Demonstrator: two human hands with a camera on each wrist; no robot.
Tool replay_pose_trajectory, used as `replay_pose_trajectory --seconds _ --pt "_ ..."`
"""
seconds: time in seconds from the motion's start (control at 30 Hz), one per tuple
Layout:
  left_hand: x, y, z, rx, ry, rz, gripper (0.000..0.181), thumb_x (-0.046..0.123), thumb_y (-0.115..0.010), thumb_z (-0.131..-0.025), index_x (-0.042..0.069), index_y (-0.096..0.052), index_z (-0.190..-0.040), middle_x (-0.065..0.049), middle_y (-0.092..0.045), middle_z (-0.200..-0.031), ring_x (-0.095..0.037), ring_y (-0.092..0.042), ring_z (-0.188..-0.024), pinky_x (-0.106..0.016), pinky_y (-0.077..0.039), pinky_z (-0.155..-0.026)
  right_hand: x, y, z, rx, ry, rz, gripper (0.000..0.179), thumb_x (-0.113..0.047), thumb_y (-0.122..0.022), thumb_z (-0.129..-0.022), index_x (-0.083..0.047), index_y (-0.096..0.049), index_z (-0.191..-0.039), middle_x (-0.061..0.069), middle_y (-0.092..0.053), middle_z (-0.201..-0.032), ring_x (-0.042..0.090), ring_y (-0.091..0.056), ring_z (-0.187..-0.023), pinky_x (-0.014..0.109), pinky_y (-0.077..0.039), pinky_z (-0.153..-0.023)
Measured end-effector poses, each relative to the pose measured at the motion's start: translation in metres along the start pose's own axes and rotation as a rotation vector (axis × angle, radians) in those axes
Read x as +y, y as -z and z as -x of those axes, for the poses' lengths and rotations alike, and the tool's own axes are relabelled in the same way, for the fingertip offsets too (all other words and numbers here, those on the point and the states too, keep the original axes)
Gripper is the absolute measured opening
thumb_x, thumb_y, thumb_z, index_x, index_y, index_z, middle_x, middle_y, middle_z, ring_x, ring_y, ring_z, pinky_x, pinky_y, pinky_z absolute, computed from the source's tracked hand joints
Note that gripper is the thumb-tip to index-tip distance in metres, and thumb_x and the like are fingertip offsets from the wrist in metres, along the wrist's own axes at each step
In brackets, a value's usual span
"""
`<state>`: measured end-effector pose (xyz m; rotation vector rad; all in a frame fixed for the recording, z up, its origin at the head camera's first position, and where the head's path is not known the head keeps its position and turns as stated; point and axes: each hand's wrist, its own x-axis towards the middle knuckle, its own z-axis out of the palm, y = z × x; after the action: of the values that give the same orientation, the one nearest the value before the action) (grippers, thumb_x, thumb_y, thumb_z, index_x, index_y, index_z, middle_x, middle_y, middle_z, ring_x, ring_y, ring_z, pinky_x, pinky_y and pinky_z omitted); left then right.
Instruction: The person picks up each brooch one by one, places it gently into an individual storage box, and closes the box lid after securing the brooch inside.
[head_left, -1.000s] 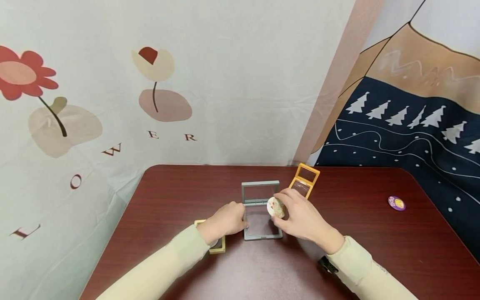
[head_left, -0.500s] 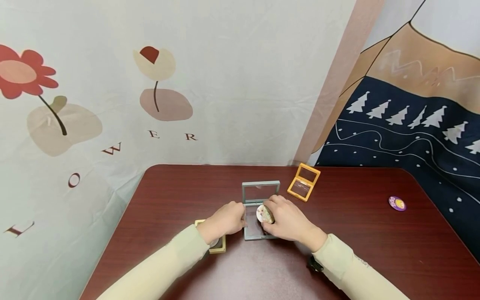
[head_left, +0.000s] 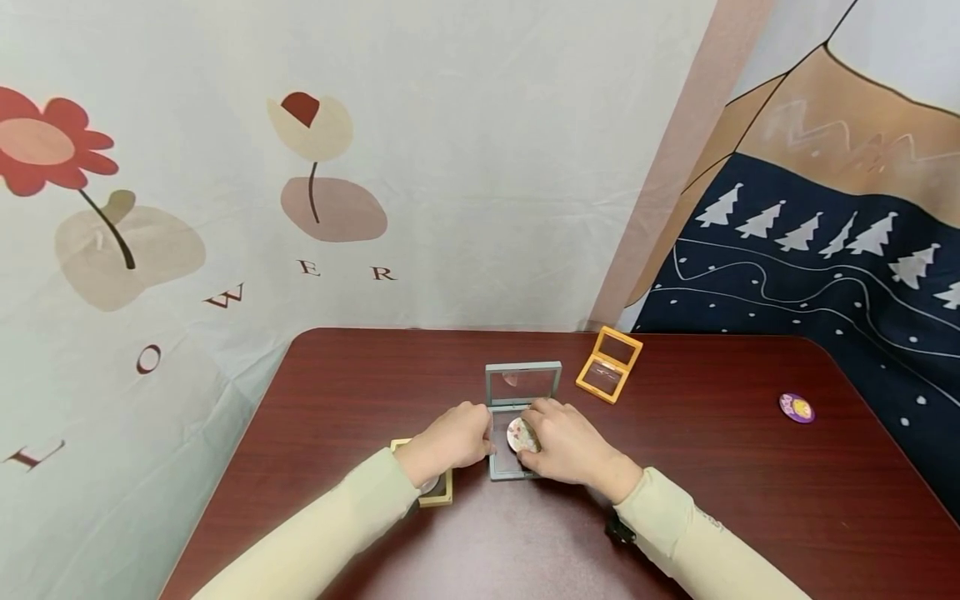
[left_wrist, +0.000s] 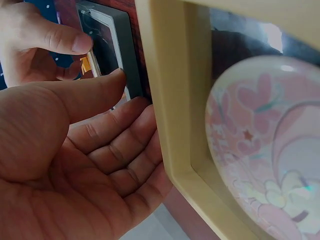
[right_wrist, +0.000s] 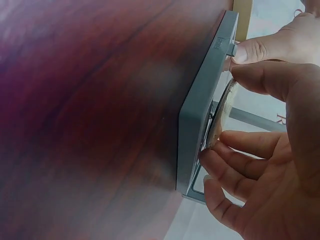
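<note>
A grey hinged display frame (head_left: 522, 366) lies opened on the table, its lid standing up at the back. My left hand (head_left: 452, 437) grips its left edge, with the thumb on the rim in the left wrist view. My right hand (head_left: 566, 442) pinches a round button badge (head_left: 517, 435) with a pale, multicoloured print. In the right wrist view the badge (right_wrist: 223, 111) is tilted close over the lower half of the grey frame (right_wrist: 192, 125), held by its edge between thumb and fingers. Its far side is partly hidden by my fingers.
Beside my left wrist lies a pale yellow frame (head_left: 442, 502) holding a pink badge (left_wrist: 265, 145), partly under the sleeve. An orange hinged frame (head_left: 597, 394) stands opened at the back. A purple badge (head_left: 796, 407) lies far right on the table (head_left: 697, 467).
My right hand has carried the badge left and slightly down, from the grey frame's right side to over its lower half. My left hand has stayed on the frame's edge.
</note>
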<state>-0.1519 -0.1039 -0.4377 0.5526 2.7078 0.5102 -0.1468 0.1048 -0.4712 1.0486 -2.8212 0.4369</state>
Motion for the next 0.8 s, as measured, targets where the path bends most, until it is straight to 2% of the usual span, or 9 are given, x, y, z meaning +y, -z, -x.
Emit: replay_pose_trajectory --seconds 0.37,0.47,0.63,0.8 --pt "0.002 -0.001 0.002 0.032 -0.015 -0.007 0.034 0.013 -0.084 -0.088 0.016 -0.062 -0.061 0.004 -0.056 -0.058 -0.013 -0.049 -0.057 -0.032 -0.046 -0.058 -0.002 0.002 0.003 0.034 0.029 0.038 0.045 -0.032 -0.085 -0.081 -0.003 -0.074 -0.113 0.007 -0.069 -0.107 0.024 -0.063 -0.1 0.043 -0.051 -0.078" --pt "0.001 -0.001 0.003 0.043 -0.02 -0.006 0.035 0.013 -0.084 -0.087 0.016 -0.062 -0.06 0.004 -0.055 -0.057 -0.013 -0.049 -0.056 -0.032 -0.046 -0.059 -0.001 0.009 0.004 0.083 0.016 0.02 0.035 -0.028 -0.084 -0.083 -0.005 -0.075 -0.108 0.004 -0.069 -0.102 0.022 -0.064 -0.094 0.041 -0.051 -0.075" --pt "0.0 -0.002 0.002 0.059 -0.04 -0.012 0.04 0.013 -0.085 -0.086 0.016 -0.059 -0.057 0.005 -0.052 -0.055 -0.013 -0.047 -0.056 -0.033 -0.046 -0.059 0.004 0.032 0.006 0.217 -0.007 -0.051 0.008 -0.011 -0.079 -0.085 -0.009 -0.077 -0.093 -0.003 -0.067 -0.085 0.014 -0.06 -0.076 0.035 -0.05 -0.067" --pt "-0.002 -0.002 0.002 0.056 -0.041 -0.014 0.042 0.013 -0.085 -0.087 0.016 -0.057 -0.056 0.005 -0.049 -0.054 -0.013 -0.045 -0.056 -0.032 -0.045 -0.059 0.011 0.053 0.006 0.312 -0.033 -0.101 0.005 -0.009 -0.077 -0.087 -0.013 -0.077 -0.091 -0.005 -0.069 -0.085 0.01 -0.061 -0.076 0.034 -0.053 -0.068"
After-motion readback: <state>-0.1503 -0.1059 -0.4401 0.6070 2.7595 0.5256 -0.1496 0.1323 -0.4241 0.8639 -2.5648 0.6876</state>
